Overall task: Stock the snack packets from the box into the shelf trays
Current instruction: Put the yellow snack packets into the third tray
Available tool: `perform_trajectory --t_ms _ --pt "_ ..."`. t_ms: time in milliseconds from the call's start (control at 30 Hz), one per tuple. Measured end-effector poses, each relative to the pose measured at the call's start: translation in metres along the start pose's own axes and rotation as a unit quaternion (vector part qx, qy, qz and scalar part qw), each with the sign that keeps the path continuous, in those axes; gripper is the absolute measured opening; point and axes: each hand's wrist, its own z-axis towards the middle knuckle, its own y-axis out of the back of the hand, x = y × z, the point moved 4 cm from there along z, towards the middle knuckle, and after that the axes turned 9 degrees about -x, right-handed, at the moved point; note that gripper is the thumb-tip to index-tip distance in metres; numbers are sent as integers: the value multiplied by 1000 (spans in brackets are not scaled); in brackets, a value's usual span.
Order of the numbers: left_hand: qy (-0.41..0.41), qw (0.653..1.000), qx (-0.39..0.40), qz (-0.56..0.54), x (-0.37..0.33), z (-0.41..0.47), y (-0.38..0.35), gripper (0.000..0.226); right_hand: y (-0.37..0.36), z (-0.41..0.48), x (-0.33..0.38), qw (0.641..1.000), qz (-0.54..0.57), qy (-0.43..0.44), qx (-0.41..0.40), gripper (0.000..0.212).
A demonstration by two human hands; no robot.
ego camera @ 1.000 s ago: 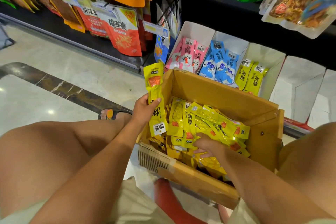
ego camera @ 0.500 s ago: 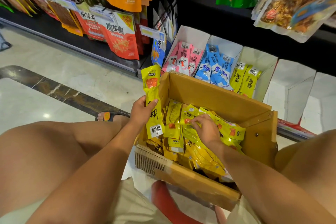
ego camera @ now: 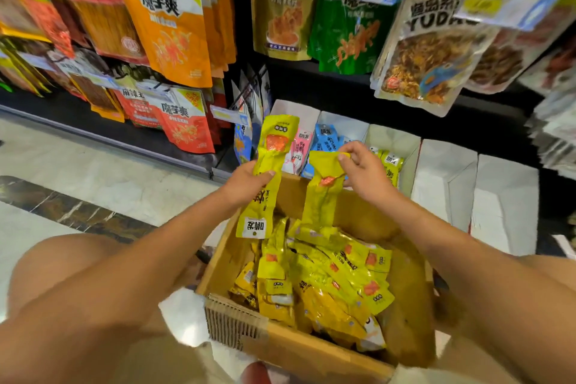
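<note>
Yellow crinkled packet (ego camera: 276, 137) in left hand (ego camera: 249, 179) grip, while right hand (ego camera: 365, 172) pinches another packet (ego camera: 321, 199).

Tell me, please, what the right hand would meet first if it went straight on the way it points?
Probably the blue packets in their shelf tray, just beyond the right hand and its yellow packet; depth is unclear.

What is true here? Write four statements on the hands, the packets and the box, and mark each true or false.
1. The left hand grips a yellow packet. True.
2. The right hand holds nothing. False: it pinches a second yellow packet by its top edge.
3. The cardboard box is empty. False: loose yellow packets lie in it.
4. Behind the box, pink packets stand beside blue packets. True.
</note>
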Motion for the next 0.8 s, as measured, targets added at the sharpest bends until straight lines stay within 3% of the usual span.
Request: perform_trajectory --t_ms 67,133,333,433,567,667,733,800 --pt "3 998 57 9 -23 0 -9 53 23 8 17 999 39 -2 -13 8" --pt "-11 996 87 9 -45 -6 -24 50 41 11 27 997 78 -7 -21 8" --pt "-8 988 155 6 -43 -2 -80 89 59 15 7 967 204 -133 -71 15" --pt "15 982 186 -13 -31 6 -100 44 57 19 -12 958 211 -166 -98 18" --pt "18 984 172 -39 -30 20 -108 39 48 25 -30 944 250 -200 -83 27" --pt "26 988 147 -46 -31 31 -101 43 35 19 -39 936 255 -244 4 42" --pt "17 988 145 -53 -35 33 -98 41 27 9 -42 948 187 -248 65 54" --pt "15 987 149 -65 -36 35 -98 39 21 3 -46 962 109 -226 103 42"
